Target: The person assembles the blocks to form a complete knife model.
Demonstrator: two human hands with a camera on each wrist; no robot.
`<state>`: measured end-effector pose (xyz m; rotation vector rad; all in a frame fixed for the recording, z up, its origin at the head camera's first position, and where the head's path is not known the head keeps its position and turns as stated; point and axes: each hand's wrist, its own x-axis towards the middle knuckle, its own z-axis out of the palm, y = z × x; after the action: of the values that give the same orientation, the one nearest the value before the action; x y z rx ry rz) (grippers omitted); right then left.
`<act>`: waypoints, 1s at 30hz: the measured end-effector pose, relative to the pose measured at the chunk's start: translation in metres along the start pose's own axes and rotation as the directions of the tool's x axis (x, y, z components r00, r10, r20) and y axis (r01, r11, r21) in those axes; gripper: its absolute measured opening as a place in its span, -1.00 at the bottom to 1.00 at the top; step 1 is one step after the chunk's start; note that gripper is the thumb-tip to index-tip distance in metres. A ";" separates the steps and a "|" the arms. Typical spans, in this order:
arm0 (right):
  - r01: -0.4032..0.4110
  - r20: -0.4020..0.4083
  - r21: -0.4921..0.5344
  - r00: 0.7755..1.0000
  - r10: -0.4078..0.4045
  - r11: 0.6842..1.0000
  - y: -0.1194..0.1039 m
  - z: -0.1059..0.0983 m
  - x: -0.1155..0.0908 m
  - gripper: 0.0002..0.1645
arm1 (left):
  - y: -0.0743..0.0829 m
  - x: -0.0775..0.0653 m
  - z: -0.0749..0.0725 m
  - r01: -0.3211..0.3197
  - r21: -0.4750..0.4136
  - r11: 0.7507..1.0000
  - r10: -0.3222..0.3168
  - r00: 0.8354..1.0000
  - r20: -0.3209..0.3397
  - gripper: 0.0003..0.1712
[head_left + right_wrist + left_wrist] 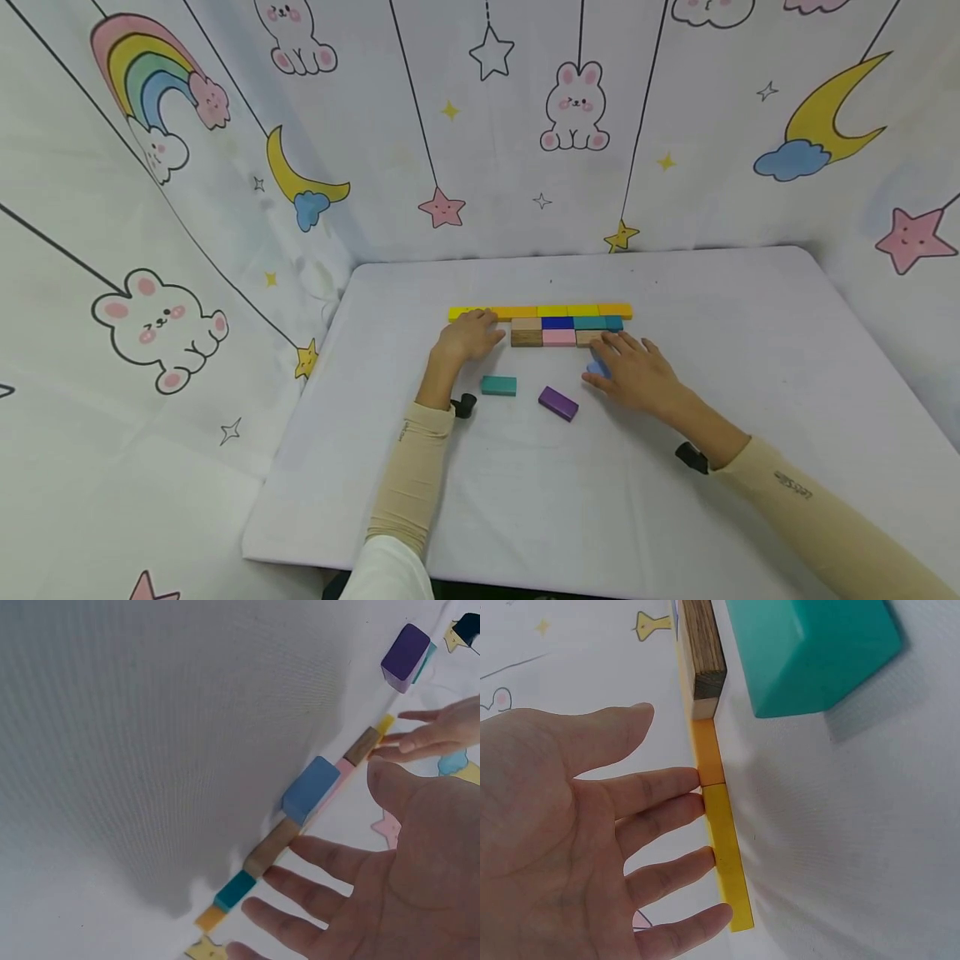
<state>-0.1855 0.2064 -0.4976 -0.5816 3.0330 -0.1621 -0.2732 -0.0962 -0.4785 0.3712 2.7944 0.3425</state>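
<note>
A row of yellow and orange blocks [552,311] lies along the back of a group of blocks. My left hand [471,335] touches the row's left end with extended fingertips, which meet a yellow block [727,855] in the left wrist view. In front of the row sit wooden blocks [527,337], a dark blue block [557,323], a pink block [558,338] and teal blocks [589,322]. My right hand [636,372] spreads its fingers at the group's right end, beside a wooden block [271,847]. A light blue block [311,787] is partly hidden by that hand in the head view.
A loose teal block [498,386] and a tilted purple block [558,403] lie nearer the front of the white table [525,500]. Patterned cloth walls [510,167] stand behind and to the sides.
</note>
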 end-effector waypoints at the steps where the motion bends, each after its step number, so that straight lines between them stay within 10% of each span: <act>1: 0.001 0.000 -0.002 1.000 -0.001 1.000 0.000 0.000 0.001 -0.17 | 0.000 0.000 0.000 -0.001 0.000 1.000 0.001 1.000 -0.002 -0.36; 30: 0.032 -0.057 0.127 0.998 -0.025 0.991 -0.020 -0.002 -0.006 -0.12 | 0.000 0.000 0.001 0.000 0.005 1.000 0.000 1.000 -0.002 -0.35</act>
<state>-0.1724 0.1905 -0.4930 -0.6210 3.0389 -0.3767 -0.2729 -0.0965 -0.4793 0.3719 2.7976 0.3355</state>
